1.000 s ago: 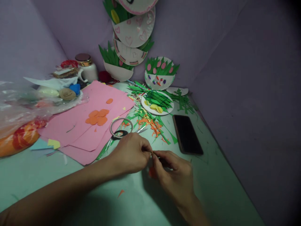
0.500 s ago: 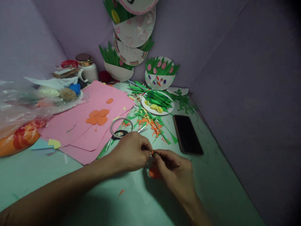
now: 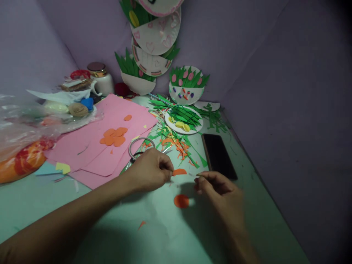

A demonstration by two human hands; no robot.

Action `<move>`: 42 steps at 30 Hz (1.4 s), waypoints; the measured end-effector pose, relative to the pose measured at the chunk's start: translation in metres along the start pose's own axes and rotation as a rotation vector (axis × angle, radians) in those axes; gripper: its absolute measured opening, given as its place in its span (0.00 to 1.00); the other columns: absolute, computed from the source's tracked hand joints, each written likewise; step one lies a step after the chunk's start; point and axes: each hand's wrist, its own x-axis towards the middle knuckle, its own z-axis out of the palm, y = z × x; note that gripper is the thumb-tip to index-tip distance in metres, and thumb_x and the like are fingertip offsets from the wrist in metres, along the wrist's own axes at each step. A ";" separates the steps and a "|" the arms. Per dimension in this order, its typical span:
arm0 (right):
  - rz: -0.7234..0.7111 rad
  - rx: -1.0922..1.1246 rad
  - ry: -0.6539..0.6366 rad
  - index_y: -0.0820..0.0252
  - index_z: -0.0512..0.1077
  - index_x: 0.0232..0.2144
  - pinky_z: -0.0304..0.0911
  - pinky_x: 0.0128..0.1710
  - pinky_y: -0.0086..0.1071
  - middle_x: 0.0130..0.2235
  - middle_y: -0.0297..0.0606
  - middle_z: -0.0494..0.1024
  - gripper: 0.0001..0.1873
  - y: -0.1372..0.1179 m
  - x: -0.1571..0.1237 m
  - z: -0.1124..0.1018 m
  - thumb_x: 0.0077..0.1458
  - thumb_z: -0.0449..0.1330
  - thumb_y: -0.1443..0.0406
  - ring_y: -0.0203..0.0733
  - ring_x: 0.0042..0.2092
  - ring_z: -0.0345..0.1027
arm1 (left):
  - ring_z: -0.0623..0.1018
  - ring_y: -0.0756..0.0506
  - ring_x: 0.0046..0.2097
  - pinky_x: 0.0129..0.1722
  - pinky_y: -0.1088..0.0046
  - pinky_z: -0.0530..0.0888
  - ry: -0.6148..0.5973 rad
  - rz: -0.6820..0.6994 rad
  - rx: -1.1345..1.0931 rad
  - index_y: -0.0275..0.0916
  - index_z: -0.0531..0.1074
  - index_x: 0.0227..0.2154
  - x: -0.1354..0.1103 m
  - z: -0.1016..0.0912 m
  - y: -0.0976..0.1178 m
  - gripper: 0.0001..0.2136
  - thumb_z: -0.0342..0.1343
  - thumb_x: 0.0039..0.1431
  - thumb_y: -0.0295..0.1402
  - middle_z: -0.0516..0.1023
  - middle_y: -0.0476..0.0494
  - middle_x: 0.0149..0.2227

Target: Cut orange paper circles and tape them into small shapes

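My left hand is closed, with thumb and fingertips pinching a small orange paper piece that looks folded into a half-round shape. To its right, my right hand is held apart from that piece. Its thumb and index finger are brought together in a pinch; whether anything is between them is too small and blurred to tell. An orange paper oval lies on the table below and between the hands. Scissors lie partly hidden behind my left hand, beside a roll of tape.
Pink sheets carry several orange ovals. A phone lies right of the hands. Farther back, a white plate holds green strips and yellow ovals, with paper scraps around it. Decorated paper plates stand against the wall. Plastic bags are left.
My right hand has moved right, away from my left hand and the orange piece. The folded piece now shows at my left fingertips, and the orange oval below is fully uncovered.
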 end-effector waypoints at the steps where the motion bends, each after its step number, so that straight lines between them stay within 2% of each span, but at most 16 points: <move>1: -0.007 -0.015 -0.001 0.59 0.73 0.21 0.62 0.21 0.24 0.18 0.30 0.73 0.04 0.001 -0.001 -0.007 0.41 0.61 0.64 0.34 0.21 0.66 | 0.70 0.51 0.24 0.22 0.77 0.65 -0.001 -0.003 -0.008 0.35 0.74 0.20 0.001 -0.001 -0.001 0.06 0.51 0.40 0.26 0.73 0.49 0.20; 3: -0.042 -0.063 -0.107 0.58 0.72 0.19 0.61 0.21 0.25 0.18 0.30 0.72 0.04 0.004 -0.005 -0.024 0.41 0.60 0.64 0.35 0.21 0.65 | 0.69 0.51 0.23 0.22 0.77 0.65 -0.007 -0.003 -0.025 0.34 0.74 0.21 0.002 -0.002 -0.002 0.06 0.52 0.40 0.26 0.73 0.49 0.19; 4: -0.046 -0.112 -0.236 0.58 0.72 0.18 0.60 0.21 0.25 0.18 0.30 0.71 0.05 0.004 -0.008 -0.033 0.42 0.60 0.64 0.35 0.22 0.64 | 0.69 0.51 0.23 0.22 0.78 0.65 -0.013 0.000 -0.033 0.34 0.74 0.21 0.002 -0.003 -0.002 0.06 0.52 0.40 0.26 0.72 0.49 0.19; 6: -0.008 -0.232 -0.584 0.59 0.69 0.11 0.58 0.20 0.25 0.16 0.30 0.68 0.12 0.005 -0.013 -0.049 0.42 0.61 0.66 0.34 0.20 0.62 | 0.69 0.52 0.22 0.22 0.78 0.64 -0.033 0.006 -0.049 0.34 0.74 0.21 0.002 -0.003 -0.001 0.05 0.52 0.41 0.25 0.72 0.50 0.19; 7: 0.027 -0.271 -0.673 0.59 0.70 0.12 0.58 0.19 0.25 0.16 0.30 0.69 0.10 0.005 -0.015 -0.056 0.40 0.63 0.67 0.35 0.21 0.62 | 0.69 0.52 0.22 0.22 0.78 0.64 -0.038 0.015 -0.043 0.34 0.74 0.21 0.001 -0.002 0.000 0.05 0.52 0.42 0.25 0.72 0.50 0.19; 8: 0.062 -0.298 -0.705 0.58 0.71 0.13 0.59 0.19 0.26 0.17 0.31 0.70 0.07 0.005 -0.016 -0.061 0.38 0.64 0.68 0.36 0.21 0.63 | 0.69 0.52 0.23 0.22 0.78 0.64 -0.037 0.032 -0.019 0.34 0.74 0.22 0.000 -0.001 0.001 0.06 0.52 0.43 0.25 0.73 0.50 0.20; 9: 0.088 -0.303 -0.691 0.58 0.73 0.16 0.60 0.20 0.26 0.19 0.32 0.73 0.04 0.005 -0.017 -0.065 0.36 0.64 0.69 0.37 0.23 0.65 | 0.70 0.52 0.23 0.22 0.78 0.64 -0.028 0.059 0.023 0.35 0.75 0.22 -0.002 0.001 0.002 0.06 0.52 0.44 0.26 0.74 0.50 0.20; 11: 0.109 -0.265 -0.576 0.57 0.76 0.20 0.63 0.23 0.27 0.22 0.33 0.77 0.03 0.005 -0.016 -0.067 0.36 0.64 0.69 0.39 0.25 0.68 | 0.72 0.51 0.25 0.25 0.77 0.66 0.004 0.167 0.134 0.36 0.76 0.24 -0.007 0.006 0.003 0.08 0.52 0.46 0.26 0.76 0.49 0.22; 14: 0.150 -0.096 -0.418 0.57 0.76 0.23 0.63 0.21 0.26 0.20 0.33 0.76 0.04 0.008 -0.010 -0.058 0.41 0.63 0.64 0.37 0.23 0.68 | 0.75 0.48 0.28 0.30 0.72 0.67 0.044 0.461 0.308 0.35 0.76 0.27 -0.017 0.015 0.000 0.09 0.50 0.49 0.24 0.78 0.46 0.25; 17: 0.256 0.068 -0.373 0.60 0.75 0.28 0.63 0.21 0.26 0.22 0.34 0.76 0.10 0.011 -0.005 -0.042 0.40 0.64 0.61 0.36 0.23 0.69 | 0.74 0.47 0.28 0.29 0.70 0.66 0.077 0.716 0.475 0.34 0.75 0.28 -0.024 0.024 -0.009 0.10 0.49 0.48 0.21 0.77 0.44 0.24; 21: 0.342 0.144 -0.431 0.63 0.75 0.24 0.61 0.21 0.26 0.20 0.34 0.76 0.11 0.011 -0.003 -0.023 0.36 0.67 0.61 0.34 0.21 0.67 | 0.74 0.47 0.28 0.28 0.70 0.65 0.187 0.843 0.578 0.36 0.73 0.28 -0.027 0.033 -0.023 0.09 0.49 0.50 0.21 0.77 0.44 0.24; 26: 0.291 0.199 -0.419 0.62 0.75 0.22 0.60 0.21 0.25 0.20 0.31 0.76 0.07 0.013 -0.006 -0.016 0.34 0.67 0.66 0.31 0.20 0.65 | 0.74 0.46 0.29 0.29 0.68 0.66 0.238 0.941 0.616 0.34 0.73 0.31 -0.025 0.039 -0.030 0.09 0.50 0.50 0.20 0.78 0.42 0.27; 28: 0.272 0.203 -0.418 0.62 0.75 0.21 0.60 0.21 0.25 0.19 0.30 0.75 0.05 0.015 -0.007 -0.016 0.35 0.66 0.67 0.30 0.20 0.64 | 0.74 0.46 0.29 0.29 0.68 0.65 0.243 0.941 0.617 0.34 0.73 0.30 -0.026 0.040 -0.029 0.09 0.50 0.49 0.20 0.78 0.42 0.27; 30: 0.275 0.194 -0.412 0.61 0.75 0.21 0.60 0.21 0.25 0.18 0.30 0.75 0.04 0.017 -0.008 -0.016 0.35 0.66 0.67 0.30 0.20 0.64 | 0.74 0.46 0.28 0.28 0.68 0.64 0.217 0.885 0.592 0.34 0.73 0.29 -0.027 0.040 -0.028 0.08 0.49 0.49 0.20 0.77 0.43 0.26; 38: 0.287 0.188 -0.399 0.61 0.76 0.20 0.62 0.22 0.25 0.19 0.31 0.76 0.04 0.017 -0.008 -0.015 0.35 0.66 0.68 0.31 0.21 0.66 | 0.73 0.50 0.28 0.29 0.74 0.67 0.054 0.421 0.257 0.36 0.74 0.29 -0.033 0.042 -0.014 0.06 0.53 0.50 0.27 0.76 0.48 0.25; 42: 0.241 0.197 -0.372 0.60 0.76 0.20 0.63 0.25 0.26 0.21 0.32 0.78 0.04 0.019 -0.011 -0.015 0.34 0.66 0.68 0.32 0.23 0.68 | 0.72 0.51 0.26 0.26 0.76 0.65 0.023 0.283 0.238 0.36 0.75 0.27 -0.032 0.043 -0.008 0.06 0.53 0.52 0.29 0.75 0.49 0.23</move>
